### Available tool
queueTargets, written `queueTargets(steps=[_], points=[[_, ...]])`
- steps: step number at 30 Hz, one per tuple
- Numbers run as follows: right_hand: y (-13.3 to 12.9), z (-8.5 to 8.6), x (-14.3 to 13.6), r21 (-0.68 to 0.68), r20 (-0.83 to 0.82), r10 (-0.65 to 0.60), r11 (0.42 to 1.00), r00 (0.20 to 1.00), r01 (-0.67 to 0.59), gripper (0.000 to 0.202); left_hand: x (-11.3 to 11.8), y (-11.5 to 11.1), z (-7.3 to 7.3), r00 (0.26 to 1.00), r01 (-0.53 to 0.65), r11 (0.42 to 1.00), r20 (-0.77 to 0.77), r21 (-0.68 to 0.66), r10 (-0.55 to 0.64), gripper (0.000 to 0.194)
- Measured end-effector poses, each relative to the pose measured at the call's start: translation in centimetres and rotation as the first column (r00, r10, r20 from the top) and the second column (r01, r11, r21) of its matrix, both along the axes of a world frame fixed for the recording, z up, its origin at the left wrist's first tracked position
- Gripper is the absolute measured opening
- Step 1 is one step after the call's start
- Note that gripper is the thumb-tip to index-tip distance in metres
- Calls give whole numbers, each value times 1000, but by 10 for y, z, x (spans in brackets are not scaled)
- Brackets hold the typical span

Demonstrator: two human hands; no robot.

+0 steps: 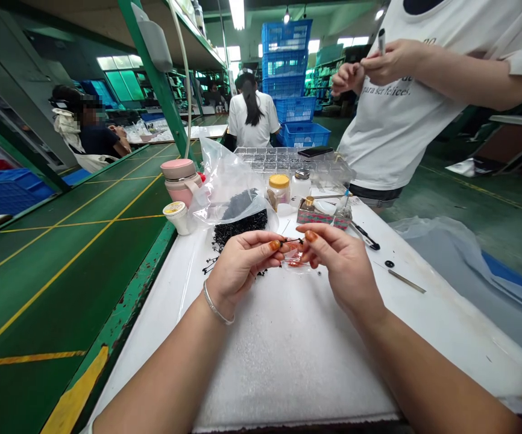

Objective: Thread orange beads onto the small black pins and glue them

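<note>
My left hand [247, 259], with a silver bangle at its wrist, pinches one end of a small thin black part [292, 240]. Thumb and forefinger of my right hand [342, 259] are closed at the other end of that part. Both hands are raised over the white tabletop [283, 361]. Behind my left hand lies a heap of small black stick-like parts [238, 228], spilling from a clear plastic bag [225, 175]. Beneath the fingertips is a small clear bag with orange-red bits [295, 259], partly hidden by the hands.
A pink mug [182, 181], a white tub [177, 217], a yellow-lidded jar [279, 190] and a patterned box [322, 214] stand beyond my hands. A compartment tray [270, 160] lies at the back. On the right are a metal strip [406, 281] and a standing person [396, 114].
</note>
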State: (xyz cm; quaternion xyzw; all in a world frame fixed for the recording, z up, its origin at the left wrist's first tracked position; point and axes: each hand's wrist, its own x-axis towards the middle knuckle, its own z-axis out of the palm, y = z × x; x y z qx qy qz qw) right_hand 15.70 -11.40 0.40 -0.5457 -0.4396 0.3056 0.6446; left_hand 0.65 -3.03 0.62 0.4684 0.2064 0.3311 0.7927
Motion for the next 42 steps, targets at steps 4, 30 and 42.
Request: queueTargets(steps=[4, 30, 42], points=[[0, 1, 2, 11, -74, -17, 1000, 997, 18, 33, -3, 3, -1, 998, -33, 998, 43, -47, 35, 14], [-2, 4, -2, 18, 60, 49, 999, 997, -51, 19, -1, 1, -2, 998, 8, 998, 57, -57, -5, 13], [-10, 12, 6, 32, 331, -43, 999, 943, 34, 22, -6, 4, 8, 988, -141, 989, -69, -48, 138, 22]])
